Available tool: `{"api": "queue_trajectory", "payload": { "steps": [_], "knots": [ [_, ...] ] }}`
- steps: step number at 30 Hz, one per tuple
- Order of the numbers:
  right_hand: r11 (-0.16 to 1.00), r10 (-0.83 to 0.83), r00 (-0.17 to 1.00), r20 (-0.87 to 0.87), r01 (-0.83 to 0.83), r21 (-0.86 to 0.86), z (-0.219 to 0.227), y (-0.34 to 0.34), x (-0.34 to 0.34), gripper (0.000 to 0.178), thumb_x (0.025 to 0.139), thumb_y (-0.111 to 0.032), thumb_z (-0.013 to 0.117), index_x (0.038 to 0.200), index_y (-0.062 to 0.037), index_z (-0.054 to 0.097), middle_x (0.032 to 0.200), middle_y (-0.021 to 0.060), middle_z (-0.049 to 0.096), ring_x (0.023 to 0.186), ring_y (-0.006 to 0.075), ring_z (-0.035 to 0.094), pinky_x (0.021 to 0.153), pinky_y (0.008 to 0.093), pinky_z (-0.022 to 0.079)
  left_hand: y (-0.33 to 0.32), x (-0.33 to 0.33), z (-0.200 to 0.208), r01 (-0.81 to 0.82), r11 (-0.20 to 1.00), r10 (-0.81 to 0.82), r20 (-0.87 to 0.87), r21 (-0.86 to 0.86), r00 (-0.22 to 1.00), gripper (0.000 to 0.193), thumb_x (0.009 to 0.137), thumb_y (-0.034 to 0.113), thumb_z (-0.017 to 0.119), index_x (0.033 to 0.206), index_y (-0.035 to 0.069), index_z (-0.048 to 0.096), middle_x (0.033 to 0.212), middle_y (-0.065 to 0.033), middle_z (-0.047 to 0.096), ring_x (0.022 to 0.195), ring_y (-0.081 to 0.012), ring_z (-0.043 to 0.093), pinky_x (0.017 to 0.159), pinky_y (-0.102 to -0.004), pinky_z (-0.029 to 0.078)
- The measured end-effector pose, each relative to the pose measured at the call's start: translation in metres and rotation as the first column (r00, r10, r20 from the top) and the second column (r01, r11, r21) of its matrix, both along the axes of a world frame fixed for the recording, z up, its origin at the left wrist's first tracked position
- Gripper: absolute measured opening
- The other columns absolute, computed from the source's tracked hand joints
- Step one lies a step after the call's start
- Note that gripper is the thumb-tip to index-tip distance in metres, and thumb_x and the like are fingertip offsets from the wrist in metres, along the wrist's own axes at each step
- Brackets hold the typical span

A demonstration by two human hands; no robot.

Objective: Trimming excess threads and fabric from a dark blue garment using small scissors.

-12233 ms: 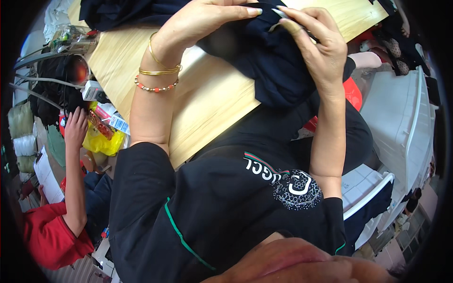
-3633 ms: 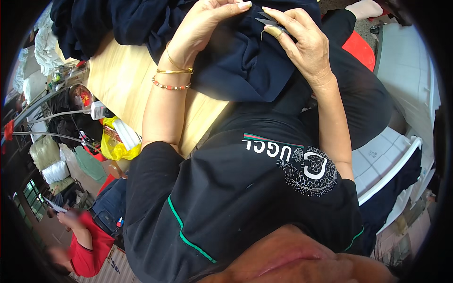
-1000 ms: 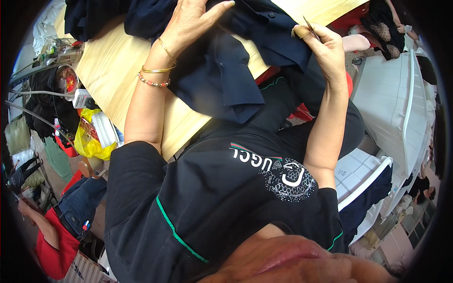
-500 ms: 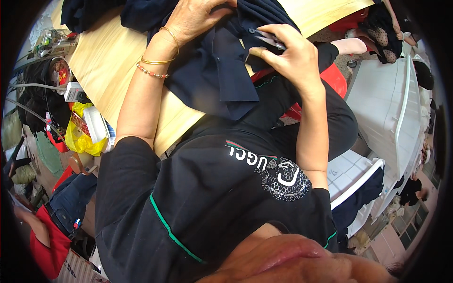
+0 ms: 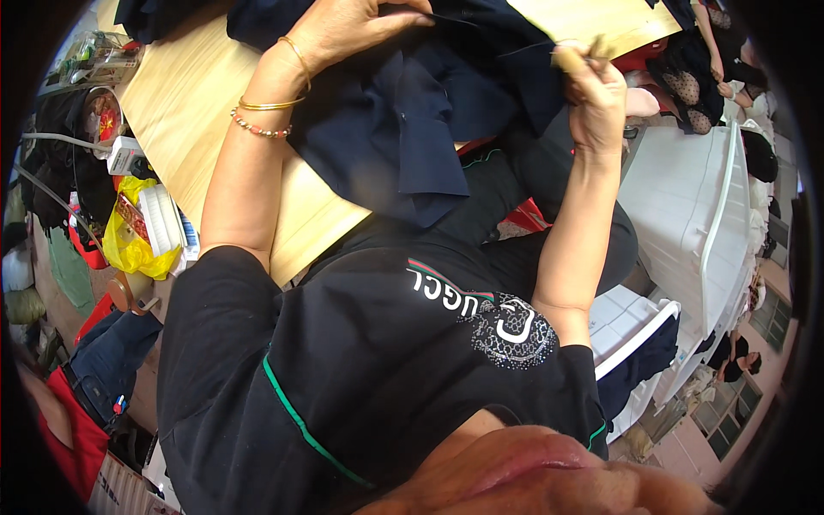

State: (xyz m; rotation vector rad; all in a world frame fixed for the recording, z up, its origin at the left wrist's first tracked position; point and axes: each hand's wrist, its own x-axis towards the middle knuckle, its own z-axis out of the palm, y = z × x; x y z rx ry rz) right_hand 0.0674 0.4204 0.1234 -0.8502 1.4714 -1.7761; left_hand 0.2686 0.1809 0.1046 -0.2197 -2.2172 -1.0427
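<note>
A navy garment (image 5: 369, 129) lies in folds over the near edge of the table and hangs toward my lap. At the top, my left hand (image 5: 356, 30) pinches its cloth between thumb and fingers; a bracelet and bangles circle that wrist. Beyond the cloth's right side, my right hand (image 5: 594, 99) is raised with its fingers curled together. Motion smears its fingertips, where a yellowish covering shows. I cannot make out what it grips, and no snips show there now. A narrow navy flap hangs at the garment's middle.
Pale wood tabletop (image 5: 184, 112) extends under the garment. White plastic bins (image 5: 687, 197) stand at my right. To the left are a yellow plastic bag (image 5: 129, 240) and a white box (image 5: 127, 157). Other people are at the far right and lower left.
My right hand, earlier holding small snips beside the cloth, has swung right and its fingers have closed. The snips have gone out of sight. The garment's right side has spread rightward.
</note>
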Motion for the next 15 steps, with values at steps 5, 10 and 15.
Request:
{"api": "queue_trajectory", "payload": {
  "steps": [5, 10, 15],
  "knots": [
    [0.958, 0.044, 0.916, 0.399, 0.075, -0.277, -0.006, 0.01, -0.018, 0.022, 0.088, -0.008, 0.069, 0.109, -0.0007, 0.069, 0.075, -0.0016, 0.063, 0.05, 0.0049, 0.04, 0.046, 0.0174, 0.027, 0.011, 0.009, 0.025, -0.146, 0.982, 0.152, 0.043, -0.12, 0.987, 0.013, 0.077, 0.009, 0.081, 0.084, 0.003, 0.072, 0.116, -0.0167, 0.061, 0.11, -0.0311, 0.059, 0.098, -0.0399, 0.045],
    [0.934, 0.024, 0.881, 0.473, 0.148, -0.324, 0.01, 0.016, -0.001, 0.013, 0.095, -0.01, 0.063, 0.105, -0.0019, 0.066, 0.086, 0.0048, 0.07, 0.058, 0.0081, 0.048, 0.065, 0.0186, 0.043, 0.034, -0.016, 0.011, -0.165, 0.985, 0.168, -0.362, 0.041, 0.917, 0.036, 0.076, 0.009, 0.082, 0.107, 0.004, 0.064, 0.105, -0.0148, 0.059, 0.098, -0.0324, 0.061, 0.087, -0.0369, 0.051],
    [0.909, 0.321, 0.885, 0.337, -0.189, -0.371, 0.026, 0.029, 0.019, 0.016, 0.091, -0.015, 0.071, 0.091, -0.0024, 0.061, 0.089, 0.0051, 0.063, 0.057, 0.0057, 0.044, 0.052, 0.0169, 0.035, 0.033, -0.029, -0.014, -0.304, 0.94, 0.342, -0.434, 0.158, 0.834, 0.038, 0.076, 0.003, 0.077, 0.11, 0.005, 0.062, 0.112, -0.0162, 0.056, 0.106, -0.0341, 0.057, 0.093, -0.0393, 0.046]
  ]
}}
